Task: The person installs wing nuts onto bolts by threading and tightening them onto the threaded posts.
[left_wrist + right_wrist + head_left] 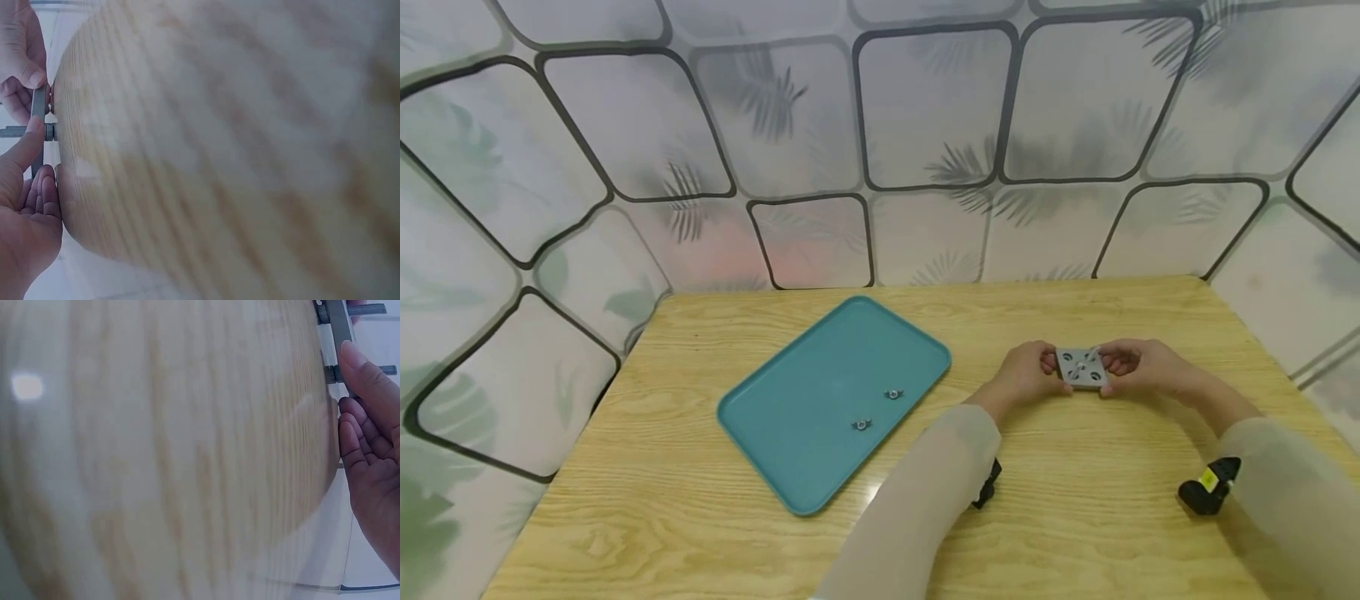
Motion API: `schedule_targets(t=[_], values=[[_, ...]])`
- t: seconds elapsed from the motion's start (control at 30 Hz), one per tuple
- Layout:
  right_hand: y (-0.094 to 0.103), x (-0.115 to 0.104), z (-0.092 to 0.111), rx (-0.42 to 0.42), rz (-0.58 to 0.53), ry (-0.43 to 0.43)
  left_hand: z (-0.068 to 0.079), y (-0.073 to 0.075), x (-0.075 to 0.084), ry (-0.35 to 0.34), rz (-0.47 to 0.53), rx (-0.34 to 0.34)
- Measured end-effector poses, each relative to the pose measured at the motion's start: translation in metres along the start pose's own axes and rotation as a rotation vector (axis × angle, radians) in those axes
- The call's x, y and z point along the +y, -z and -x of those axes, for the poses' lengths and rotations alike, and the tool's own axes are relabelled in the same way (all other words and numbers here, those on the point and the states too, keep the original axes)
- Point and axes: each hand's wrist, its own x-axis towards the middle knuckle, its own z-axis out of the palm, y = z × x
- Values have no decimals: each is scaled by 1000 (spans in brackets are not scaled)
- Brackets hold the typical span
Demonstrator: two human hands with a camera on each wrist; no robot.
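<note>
Both hands hold a grey square metal plate (1084,382) with several holes, on the right half of the table. My left hand (1024,372) pinches its left edge, and my right hand (1150,367) pinches the right edge. Two bolts (369,309) pass through the plate, threaded shanks upward and heads beneath it. The wrist views show the plate edge-on (39,103), low over the wood; whether the bolt heads touch the table I cannot tell. In those views a thumb (354,356) lies over the plate's top, with fingers lower down.
Left of the hands lies a teal tray (805,383), set at an angle on the wooden table (647,500). Two wing nuts (892,394) rest apart near its right side. Patterned curtain-like sheeting (932,108) rises behind the table and along its sides.
</note>
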Motion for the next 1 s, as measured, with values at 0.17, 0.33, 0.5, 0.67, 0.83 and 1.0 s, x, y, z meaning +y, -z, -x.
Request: schedule_targets(t=[0.17, 0.33, 0.5, 0.67, 0.83, 1.0], values=[[-6, -1, 1, 1, 7, 8, 4, 2, -4, 9, -8, 6], [-8, -5, 1, -4, 6, 14, 7, 5, -4, 30, -51, -2], [-9, -16, -3, 2, 25, 32, 9, 14, -2, 39, -112, 12], [-13, -24, -6, -25, -8, 8, 14, 21, -3, 56, -123, 7], [-18, -26, -7, -41, -2, -6, 21, 22, -7, 55, -106, 4], [-22, -30, -9, -48, -13, -3, 24, 24, -13, 46, -117, 20]])
